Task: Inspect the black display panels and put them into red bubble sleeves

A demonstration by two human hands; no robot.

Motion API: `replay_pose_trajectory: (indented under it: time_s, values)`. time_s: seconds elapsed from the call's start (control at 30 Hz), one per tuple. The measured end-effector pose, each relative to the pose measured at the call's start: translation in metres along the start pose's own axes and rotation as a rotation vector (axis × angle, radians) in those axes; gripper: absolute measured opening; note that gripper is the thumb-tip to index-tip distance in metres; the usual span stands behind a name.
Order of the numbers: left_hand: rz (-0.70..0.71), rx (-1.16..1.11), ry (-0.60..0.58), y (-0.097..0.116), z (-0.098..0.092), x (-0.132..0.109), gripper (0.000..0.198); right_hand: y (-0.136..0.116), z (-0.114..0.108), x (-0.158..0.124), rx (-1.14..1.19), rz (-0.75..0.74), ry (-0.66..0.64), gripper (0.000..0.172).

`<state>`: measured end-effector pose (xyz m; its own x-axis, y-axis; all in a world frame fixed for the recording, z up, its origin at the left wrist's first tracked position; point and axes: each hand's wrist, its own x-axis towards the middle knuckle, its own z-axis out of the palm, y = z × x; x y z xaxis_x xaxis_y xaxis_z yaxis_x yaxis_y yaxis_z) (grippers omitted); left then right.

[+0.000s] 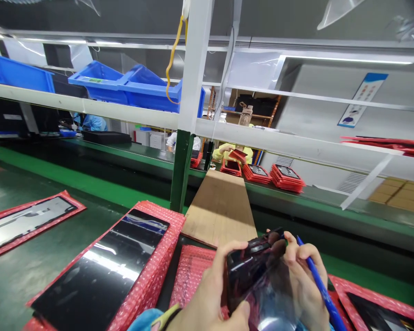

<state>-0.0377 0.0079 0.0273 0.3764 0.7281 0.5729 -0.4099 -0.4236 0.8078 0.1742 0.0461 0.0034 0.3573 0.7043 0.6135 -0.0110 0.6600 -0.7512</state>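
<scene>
My left hand [214,289] grips a glossy black screen panel [241,271] by its near side, thumb across the front and fingers round the edge. The panel is tilted up and mirrors the surroundings. At its upper right corner, my right hand [307,276] pinches with thumb and forefinger; whether it holds the panel's edge or a thin film there I cannot tell. A blue pen-like stick [319,280] is tucked in that same hand, slanting down to the right. Below the panel lies red bubble wrap [193,271], partly covered by my left hand.
To the left, a black screen [106,266] lies on a stack of red bubble-wrap sleeves [158,262]. Another panel [31,220] rests farther left, one more [382,312] at right. A wooden board [221,207] bridges to the far bench, where a co-worker [232,151] sits behind stacked panels [286,177]. A post [181,170] stands ahead.
</scene>
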Motion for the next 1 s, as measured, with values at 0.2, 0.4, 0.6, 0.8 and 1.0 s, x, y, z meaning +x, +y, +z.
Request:
replay_pose_trajectory:
  time_s: [0.2,0.4,0.6,0.8,1.0]
  values:
    - [-0.090,-0.223,-0.005,0.014,-0.010,0.006,0.052,-0.011,0.013,-0.001,0.027,0.255,-0.011,0.031]
    - [-0.159,-0.533,0.044,0.010,-0.010,0.013,0.041,0.007,0.015,0.001,0.201,0.492,-0.012,0.030]
    - [-0.269,-0.667,0.138,0.006,-0.012,0.018,0.033,0.019,0.017,-0.002,0.316,0.575,0.086,0.035]
    - [-0.201,-0.614,0.304,-0.002,-0.017,0.026,0.022,0.005,0.021,0.002,0.402,0.570,0.123,0.029]
    - [-0.178,-0.579,0.386,-0.007,-0.017,0.031,0.022,-0.008,0.019,0.007,0.441,0.549,0.165,0.030]
